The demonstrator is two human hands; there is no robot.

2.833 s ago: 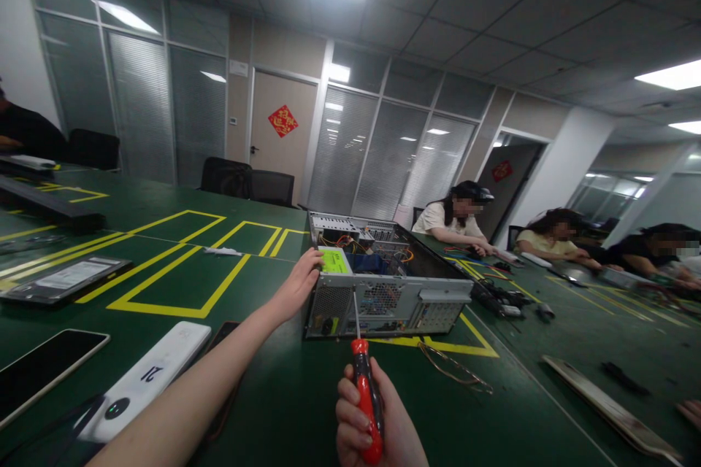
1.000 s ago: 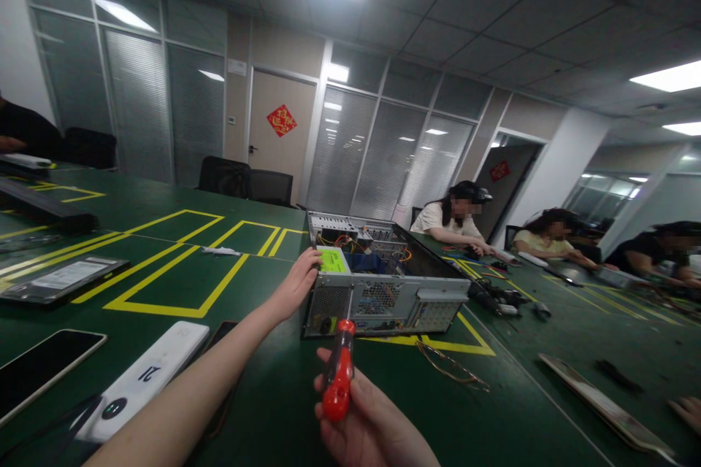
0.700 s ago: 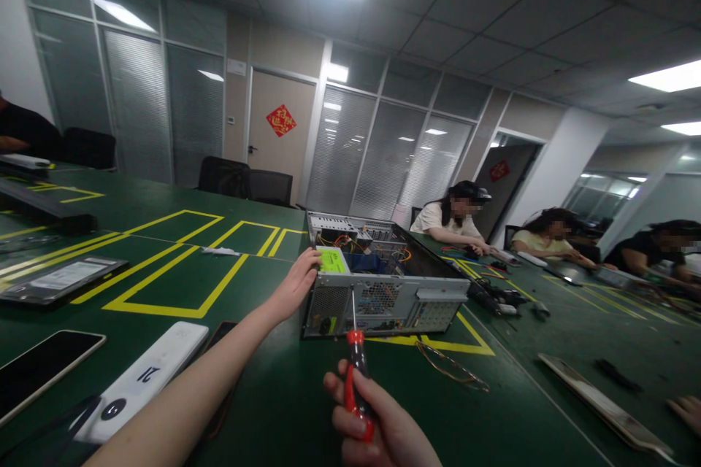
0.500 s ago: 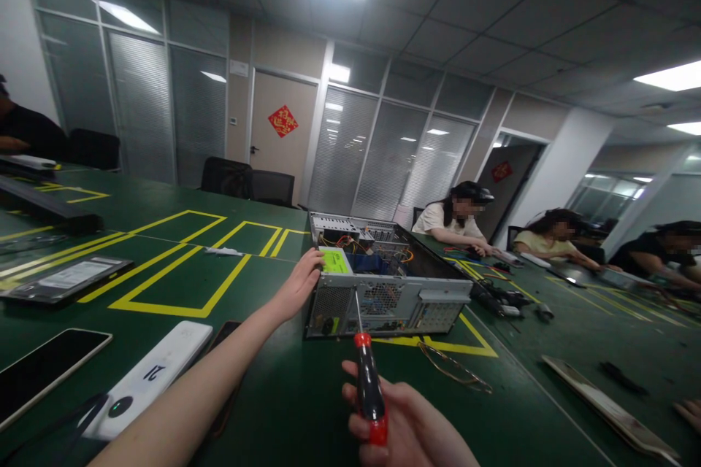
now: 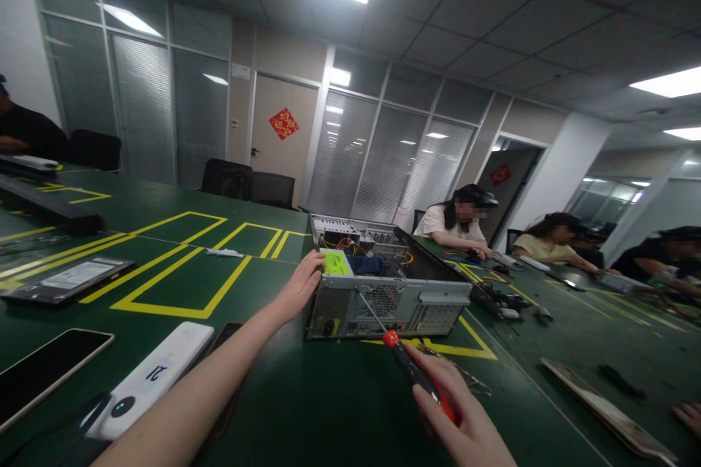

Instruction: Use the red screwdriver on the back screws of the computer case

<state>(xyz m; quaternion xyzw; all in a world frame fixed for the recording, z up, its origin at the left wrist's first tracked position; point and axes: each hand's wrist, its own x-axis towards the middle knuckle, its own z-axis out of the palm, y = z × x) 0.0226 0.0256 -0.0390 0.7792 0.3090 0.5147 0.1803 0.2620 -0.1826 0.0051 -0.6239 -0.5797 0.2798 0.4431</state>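
Observation:
An open desktop computer case (image 5: 383,299) lies on its side on the green table (image 5: 307,401), its wiring and a green-labelled power supply (image 5: 335,263) showing. My left hand (image 5: 300,286) grips the case's near left top corner, next to the power supply. My right hand (image 5: 463,419) is wrapped round a red and black screwdriver (image 5: 413,372). The shaft slants up to the left, and its tip meets the case's rear panel near the fan grille.
A white power bank (image 5: 150,378), a phone (image 5: 47,366) and a dark flat device (image 5: 66,279) lie at the left. Glasses (image 5: 465,373), loose cables (image 5: 496,300) and a flat panel (image 5: 607,408) lie at the right. Several people sit working at the far right.
My right hand has shifted to the right and turned the screwdriver handle, which now slants up to the left instead of standing nearly upright. The left hand has stayed on the case corner.

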